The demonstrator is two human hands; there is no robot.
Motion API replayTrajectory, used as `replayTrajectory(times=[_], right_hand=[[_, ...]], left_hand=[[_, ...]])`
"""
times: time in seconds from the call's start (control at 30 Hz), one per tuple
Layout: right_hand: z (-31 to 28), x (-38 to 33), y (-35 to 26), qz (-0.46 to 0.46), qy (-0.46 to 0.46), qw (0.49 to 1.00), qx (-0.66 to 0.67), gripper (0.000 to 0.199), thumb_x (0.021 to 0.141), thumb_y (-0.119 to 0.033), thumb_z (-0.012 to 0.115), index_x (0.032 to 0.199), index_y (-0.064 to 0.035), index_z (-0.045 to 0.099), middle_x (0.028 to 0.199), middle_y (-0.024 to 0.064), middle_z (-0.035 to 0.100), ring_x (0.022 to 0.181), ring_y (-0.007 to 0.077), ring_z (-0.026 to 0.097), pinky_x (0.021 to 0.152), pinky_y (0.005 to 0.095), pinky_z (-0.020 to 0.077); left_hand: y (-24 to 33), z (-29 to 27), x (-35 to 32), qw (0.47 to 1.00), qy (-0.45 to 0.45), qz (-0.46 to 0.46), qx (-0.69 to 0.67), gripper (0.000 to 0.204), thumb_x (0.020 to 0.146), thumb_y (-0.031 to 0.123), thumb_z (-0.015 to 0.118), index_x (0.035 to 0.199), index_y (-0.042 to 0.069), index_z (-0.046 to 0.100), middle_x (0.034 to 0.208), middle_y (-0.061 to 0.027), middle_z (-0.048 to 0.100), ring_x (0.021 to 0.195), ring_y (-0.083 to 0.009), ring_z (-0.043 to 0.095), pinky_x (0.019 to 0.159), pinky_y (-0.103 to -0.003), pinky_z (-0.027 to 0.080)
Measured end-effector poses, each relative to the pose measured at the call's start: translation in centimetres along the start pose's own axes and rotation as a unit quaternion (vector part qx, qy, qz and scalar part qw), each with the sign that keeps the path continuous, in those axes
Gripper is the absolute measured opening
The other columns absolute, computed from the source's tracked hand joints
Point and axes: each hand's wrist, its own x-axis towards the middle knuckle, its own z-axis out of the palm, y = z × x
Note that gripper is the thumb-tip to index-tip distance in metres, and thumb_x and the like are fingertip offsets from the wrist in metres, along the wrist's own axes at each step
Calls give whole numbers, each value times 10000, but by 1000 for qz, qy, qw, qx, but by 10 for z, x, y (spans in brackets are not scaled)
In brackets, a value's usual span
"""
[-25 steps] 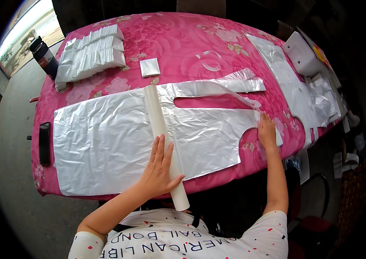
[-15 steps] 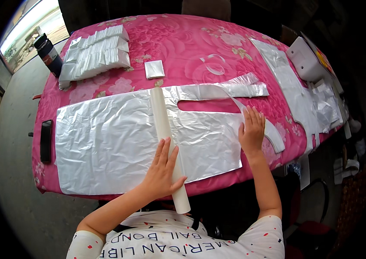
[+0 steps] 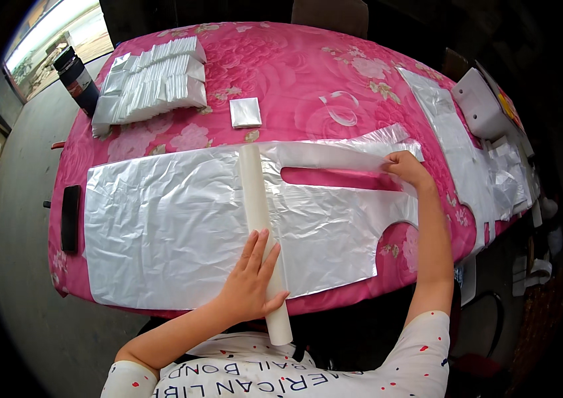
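Note:
A large translucent white plastic bag (image 3: 162, 219) lies flat on the pink flowered tablecloth (image 3: 295, 73). Across its middle lies a long white tube (image 3: 258, 205), running from the table's centre to past the near edge. My left hand (image 3: 251, 282) rests flat on the near part of the tube, fingers spread. My right hand (image 3: 406, 169) reaches to the bag's far handle strip (image 3: 334, 156) and pinches its right end. The bag's near handle strip (image 3: 341, 229) lies flat below the cut-out.
A stack of folded white bags (image 3: 152, 79) sits at the far left, with one small folded bag (image 3: 246, 112) near the centre. A dark bottle (image 3: 77, 78) stands beyond the table's left corner. A black phone (image 3: 70, 217) lies at the left edge. More plastic sheets (image 3: 467, 159) lie at right.
My right hand moved from the bag's near right handle strip up to the far handle strip and took hold of its end. My left hand stayed on the tube.

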Motion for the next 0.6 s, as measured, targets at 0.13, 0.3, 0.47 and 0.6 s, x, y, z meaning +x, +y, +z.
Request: replayTrajectory(times=[0.13, 0.3, 0.47, 0.6], right_hand=[[-53, 14, 26, 73, -82, 994, 3, 150, 713, -73, 682, 843, 2, 674, 710, -4, 633, 635, 83, 557, 611, 249, 446], [-75, 21, 42, 140, 18, 970, -198, 201, 694, -70, 670, 887, -15, 671, 791, 59, 665, 702, 153, 610, 664, 285, 466], [-52, 4, 55, 180, 362, 808, -430, 273, 710, -60, 607, 979, -21, 638, 963, 150, 639, 911, 302, 606, 831, 395, 441], [37, -30, -3, -164, 375, 896, -171, 315, 730, -73, 605, 1039, -13, 590, 1062, 164, 600, 1009, 341, 544, 908, 416, 402]], left_hand=[[3, -4, 2, 1000, -14, -2, -6, 769, 747, 370, 616, 1297, -91, 341, 1400, -334, 161, 1323, -481, 125, 1073, -483, 200], [4, -6, 2, 1000, -23, -4, 4, 764, 745, 372, 619, 1287, -96, 353, 1399, -337, 158, 1323, -480, 125, 1075, -477, 198], [4, -5, 4, 999, -28, -2, 16, 767, 741, 374, 623, 1283, -101, 359, 1398, -342, 155, 1326, -477, 122, 1078, -471, 196], [6, -3, 4, 999, -29, -12, 28, 780, 732, 371, 632, 1286, -103, 354, 1400, -339, 153, 1327, -476, 121, 1080, -471, 192]])
